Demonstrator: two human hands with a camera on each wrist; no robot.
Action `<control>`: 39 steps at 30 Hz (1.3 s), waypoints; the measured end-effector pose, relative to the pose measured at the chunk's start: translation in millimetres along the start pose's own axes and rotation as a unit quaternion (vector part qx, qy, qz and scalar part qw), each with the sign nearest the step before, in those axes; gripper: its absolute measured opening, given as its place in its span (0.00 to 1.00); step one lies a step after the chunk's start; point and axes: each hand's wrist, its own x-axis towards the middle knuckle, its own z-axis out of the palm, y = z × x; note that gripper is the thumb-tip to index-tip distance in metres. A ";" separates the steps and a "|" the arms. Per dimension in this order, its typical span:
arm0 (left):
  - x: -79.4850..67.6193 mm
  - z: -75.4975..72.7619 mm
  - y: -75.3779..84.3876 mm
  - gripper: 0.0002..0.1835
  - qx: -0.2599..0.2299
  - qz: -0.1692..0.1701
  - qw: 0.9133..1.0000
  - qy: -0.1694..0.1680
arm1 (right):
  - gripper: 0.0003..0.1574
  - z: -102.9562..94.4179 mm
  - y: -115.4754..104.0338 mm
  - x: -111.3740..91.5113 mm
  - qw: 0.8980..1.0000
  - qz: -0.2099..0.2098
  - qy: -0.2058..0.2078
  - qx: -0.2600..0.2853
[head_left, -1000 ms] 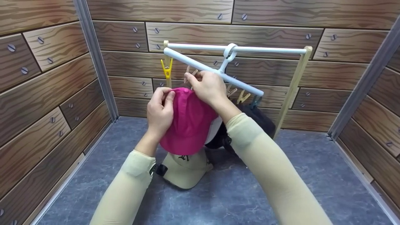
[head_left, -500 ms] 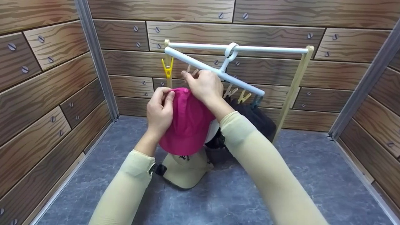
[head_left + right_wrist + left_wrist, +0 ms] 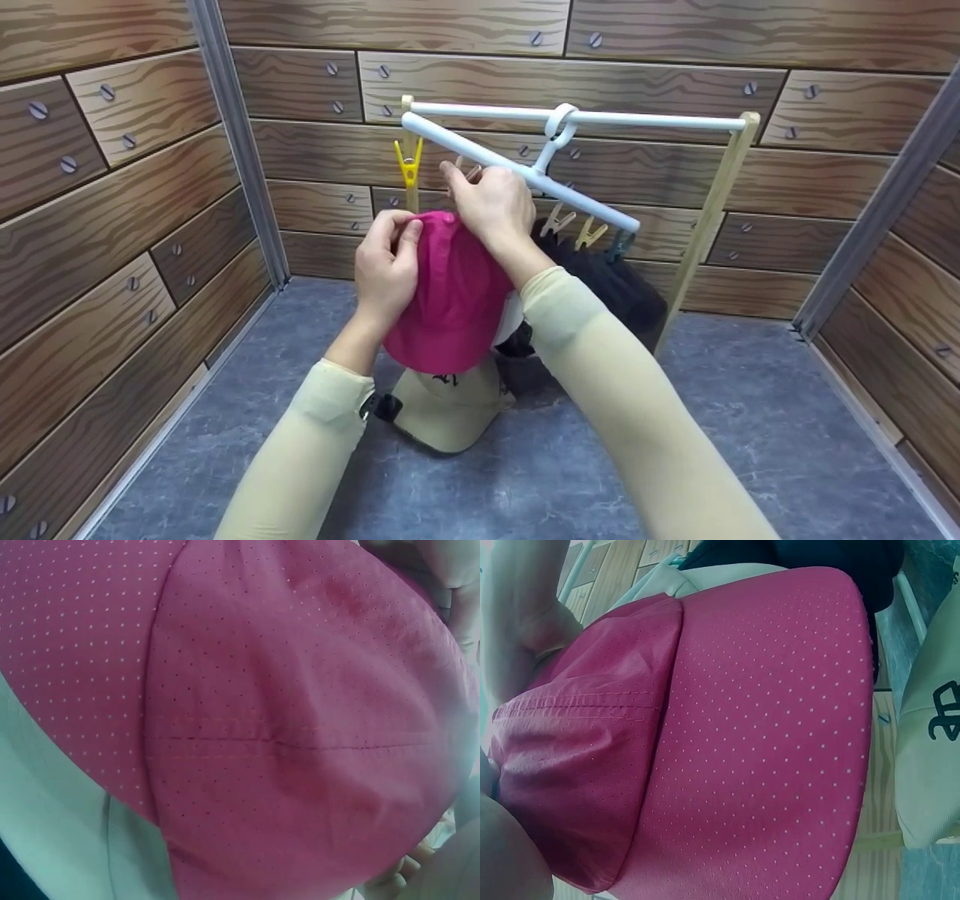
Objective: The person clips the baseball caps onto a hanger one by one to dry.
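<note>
A bright pink baseball cap [image 3: 450, 300] hangs brim down at the middle of the head view. My left hand [image 3: 386, 262] pinches its upper left edge between thumb and fingers. Just above the crown, my right hand [image 3: 495, 202] grips a pale clothespin [image 3: 472, 172] under the sloping white hanger [image 3: 465, 146]; its lower end is hidden behind the hand. Perforated pink fabric fills most of both wrist views. Left of it, a yellow clothespin [image 3: 409, 166] hangs from the hanger's raised end.
The tilted hanger hooks onto a white bar [image 3: 660, 120] of a wooden stand [image 3: 709, 225]. Several clothespins and dark caps [image 3: 619, 289] hang at its lower right. A beige cap [image 3: 450, 416] is below the pink one. Wood-patterned walls enclose the grey floor [image 3: 750, 405].
My right hand and forearm have shifted slightly left at the clothespin, uncovering more of the clothespins and dark cap to the right. The left hand keeps its hold on the pink cap.
</note>
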 end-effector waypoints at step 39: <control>-6.4 -1.5 -0.7 0.07 0.010 -0.014 1.000 -0.004 | 0.23 -12.7 22.7 -27.6 0.973 -0.070 0.032 0.219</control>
